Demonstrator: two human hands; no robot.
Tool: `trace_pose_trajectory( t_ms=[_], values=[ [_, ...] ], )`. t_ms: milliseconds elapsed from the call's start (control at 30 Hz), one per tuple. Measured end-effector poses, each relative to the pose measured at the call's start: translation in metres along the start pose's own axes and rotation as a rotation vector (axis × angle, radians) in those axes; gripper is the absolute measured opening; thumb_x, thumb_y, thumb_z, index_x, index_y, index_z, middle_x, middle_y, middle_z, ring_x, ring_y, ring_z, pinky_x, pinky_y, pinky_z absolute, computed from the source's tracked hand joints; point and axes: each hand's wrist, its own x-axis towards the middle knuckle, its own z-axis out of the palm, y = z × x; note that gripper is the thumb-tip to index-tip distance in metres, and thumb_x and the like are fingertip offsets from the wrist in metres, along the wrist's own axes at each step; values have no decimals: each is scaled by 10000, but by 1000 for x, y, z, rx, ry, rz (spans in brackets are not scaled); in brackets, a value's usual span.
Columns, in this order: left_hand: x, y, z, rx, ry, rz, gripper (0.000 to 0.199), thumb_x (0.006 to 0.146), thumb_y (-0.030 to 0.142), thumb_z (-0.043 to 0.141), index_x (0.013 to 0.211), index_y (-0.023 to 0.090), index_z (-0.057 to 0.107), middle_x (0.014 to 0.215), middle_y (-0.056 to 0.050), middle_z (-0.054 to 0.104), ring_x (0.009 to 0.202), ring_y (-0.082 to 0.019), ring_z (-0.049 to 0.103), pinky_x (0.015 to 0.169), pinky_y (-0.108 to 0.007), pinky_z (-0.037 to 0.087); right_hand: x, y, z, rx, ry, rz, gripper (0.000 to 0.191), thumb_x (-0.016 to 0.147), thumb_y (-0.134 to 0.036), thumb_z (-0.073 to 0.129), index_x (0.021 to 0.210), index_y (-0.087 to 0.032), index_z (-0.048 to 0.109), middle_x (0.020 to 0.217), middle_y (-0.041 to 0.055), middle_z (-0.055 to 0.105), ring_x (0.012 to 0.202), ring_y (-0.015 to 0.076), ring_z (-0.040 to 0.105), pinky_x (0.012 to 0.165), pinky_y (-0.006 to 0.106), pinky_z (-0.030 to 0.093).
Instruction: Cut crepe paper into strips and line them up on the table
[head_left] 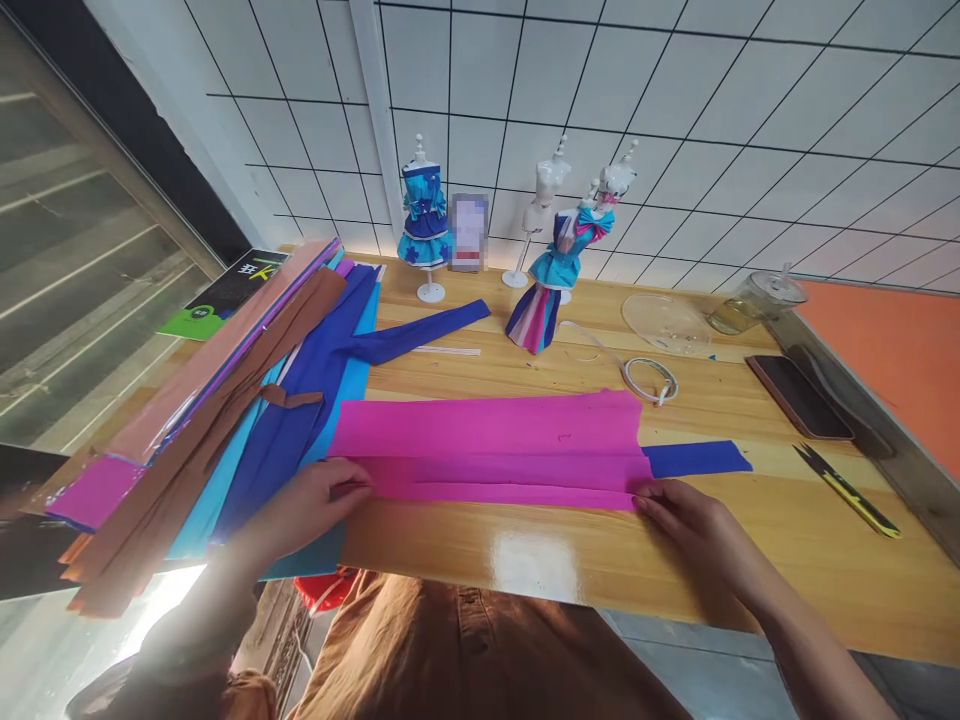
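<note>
Crossing wooden table (442, 540): pink sheet (487, 430); tiled wall (487, 60) behind.

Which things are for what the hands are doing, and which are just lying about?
In the job:
pink sheet, with the left grip at its left end and the right grip at its near right corner
perhaps the blue strip, at its right edge

Seemingly lying about:
dark phone
yellow-handled tool
glass jar

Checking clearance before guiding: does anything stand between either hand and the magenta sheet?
No, nothing visible: the left hand and the right hand touch the magenta sheet at its near corners. The blue strip lies beyond the right hand, not between.
</note>
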Motion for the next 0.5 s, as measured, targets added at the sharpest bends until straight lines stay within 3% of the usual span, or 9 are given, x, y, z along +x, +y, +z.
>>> trace_pose_trajectory(
  t_ms=[300,500],
  values=[
    [11,-11,3,-56,48,-104,334,828,445,416,852,203,644,876,-1,673,830,-186,588,729,-259,418,9,2,0,-59,2,45,327,847,-475,438,972,-220,601,955,56,678,829,216,631,728,332,508],
    [7,-7,4,-39,73,-117,336,836,430,400,914,216,647,957,-14,676,897,-203,595,777,-282,431,12,10,4,49,58,9,383,845,-451,450,1147,-227,524,1156,84,611,1035,237,578,867,383,477]
  ],
)
